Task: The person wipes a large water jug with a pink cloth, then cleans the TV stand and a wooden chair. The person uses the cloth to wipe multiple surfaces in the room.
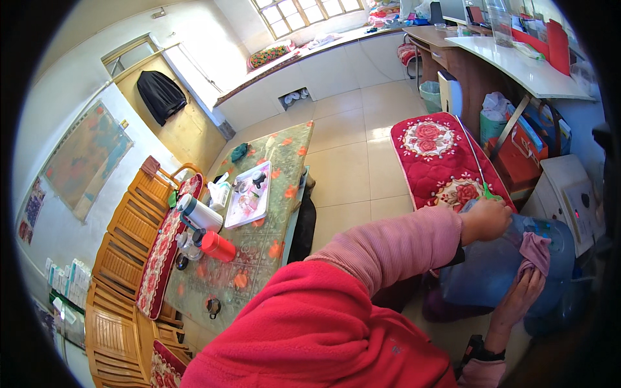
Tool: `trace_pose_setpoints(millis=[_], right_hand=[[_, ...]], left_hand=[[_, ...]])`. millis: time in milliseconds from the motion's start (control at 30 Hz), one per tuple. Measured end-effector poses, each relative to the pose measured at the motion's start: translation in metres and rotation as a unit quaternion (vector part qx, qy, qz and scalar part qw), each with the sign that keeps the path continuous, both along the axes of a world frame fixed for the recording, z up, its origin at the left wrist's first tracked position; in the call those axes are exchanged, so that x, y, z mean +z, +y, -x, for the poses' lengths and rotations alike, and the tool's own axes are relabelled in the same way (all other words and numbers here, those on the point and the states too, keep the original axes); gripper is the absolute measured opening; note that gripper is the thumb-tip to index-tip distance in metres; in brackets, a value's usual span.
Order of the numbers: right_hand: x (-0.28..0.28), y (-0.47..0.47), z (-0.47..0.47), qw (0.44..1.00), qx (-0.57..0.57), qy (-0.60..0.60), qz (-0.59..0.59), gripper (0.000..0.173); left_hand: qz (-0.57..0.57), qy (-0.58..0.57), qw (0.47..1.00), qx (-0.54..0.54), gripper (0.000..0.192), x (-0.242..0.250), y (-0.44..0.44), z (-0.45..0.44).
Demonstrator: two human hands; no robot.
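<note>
A large blue translucent water jug [478,274] lies tilted in front of me at the right. My left hand [486,220], in a pink ribbed sleeve, is curled around its upper end; my fingers hide the grip there. My right hand [524,291] presses a crumpled pink cloth [535,250] against the jug's side. A dark band with a device is on my right wrist. Just beyond my left hand, a thin metal rod with a green end [491,194] lies on a red floral quilted cover [427,165].
A low table [264,242] with a patterned cover holds a tray [264,206], a white jug [204,213] and a red flask [218,246]. Behind it runs a wooden bench [116,247]. A white appliance [558,199], red boxes [519,153] and a desk [524,65] stand at the right.
</note>
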State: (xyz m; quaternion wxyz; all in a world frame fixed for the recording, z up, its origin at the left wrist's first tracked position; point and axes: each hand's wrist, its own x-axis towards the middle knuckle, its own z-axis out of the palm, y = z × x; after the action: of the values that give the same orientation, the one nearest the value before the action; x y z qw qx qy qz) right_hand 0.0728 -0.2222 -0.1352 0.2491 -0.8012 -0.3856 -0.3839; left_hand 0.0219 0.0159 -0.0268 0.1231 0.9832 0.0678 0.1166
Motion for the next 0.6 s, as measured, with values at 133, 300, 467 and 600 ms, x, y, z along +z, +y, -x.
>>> trace_pose_setpoints(millis=[133,300,467,600], right_hand=[[0.002,-0.026,-0.037,0.999,-0.013,-0.018,0.041,0.039],[-0.012,-0.061,-0.09,0.995,-0.011,0.054,-0.083,0.043],[-0.034,-0.076,-0.135,0.945,0.031,0.223,-0.238,0.044],[-0.058,-0.118,-0.174,0.841,-0.068,0.399,-0.358,0.051]], left_hand=[[0.009,0.002,1.0,0.002,0.031,0.001,-0.001,-0.002],[0.029,-0.002,1.0,0.001,0.031,0.007,-0.002,-0.002],[0.053,-0.041,0.997,-0.033,0.033,0.012,-0.003,0.006],[0.03,0.009,0.998,-0.054,0.044,0.019,-0.007,0.012]])
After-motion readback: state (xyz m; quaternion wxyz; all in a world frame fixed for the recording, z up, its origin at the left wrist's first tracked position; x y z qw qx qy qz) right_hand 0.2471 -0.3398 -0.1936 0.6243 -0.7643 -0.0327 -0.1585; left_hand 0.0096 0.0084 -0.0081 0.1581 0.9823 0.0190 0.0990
